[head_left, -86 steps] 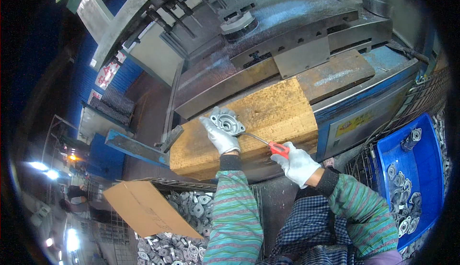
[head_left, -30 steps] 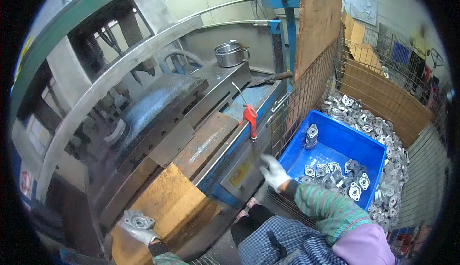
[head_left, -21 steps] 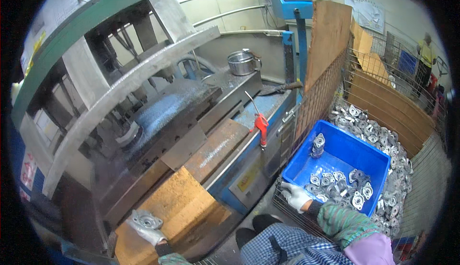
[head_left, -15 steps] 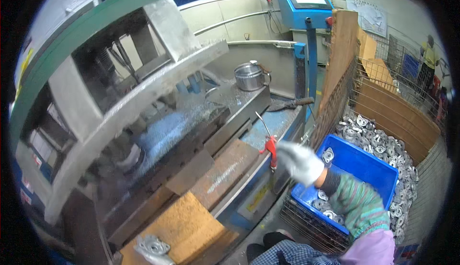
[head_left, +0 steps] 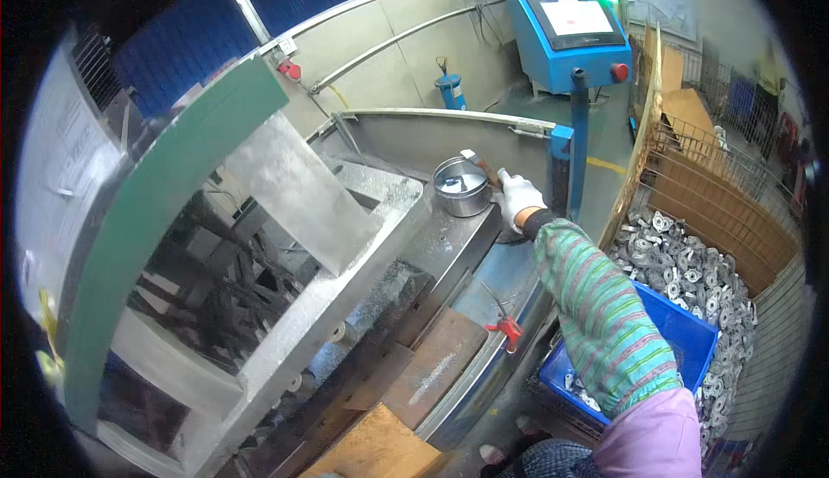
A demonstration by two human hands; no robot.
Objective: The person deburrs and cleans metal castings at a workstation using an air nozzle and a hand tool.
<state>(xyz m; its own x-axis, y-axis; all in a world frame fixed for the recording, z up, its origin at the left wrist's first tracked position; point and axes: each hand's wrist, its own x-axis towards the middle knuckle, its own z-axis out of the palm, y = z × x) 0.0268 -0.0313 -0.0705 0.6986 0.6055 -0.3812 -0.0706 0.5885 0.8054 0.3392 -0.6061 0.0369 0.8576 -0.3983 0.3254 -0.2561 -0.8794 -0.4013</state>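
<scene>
My right hand (head_left: 520, 195), in a white glove, is stretched out to the far end of the machine bed. Its fingers are closed at the brown handle of a brush (head_left: 485, 167). The brush's pale tip lies over the rim of a round metal pot (head_left: 462, 202) holding whitish liquid. A red-handled air blow gun (head_left: 508, 331) with a thin bent nozzle hangs on the bed's edge, below my forearm. My left hand is out of the picture.
The green and grey machine frame (head_left: 332, 245) rises at the left. A blue control panel (head_left: 570, 33) stands behind the pot. At the right are a blue crate (head_left: 673, 314) and a wire cage with many metal castings (head_left: 682, 258). A wooden board (head_left: 380, 448) lies near me.
My right hand has moved forward from beside the blow gun and blue crate to the pot, and closed on the brush handle. The view has shifted; the machine frame appears in a different place.
</scene>
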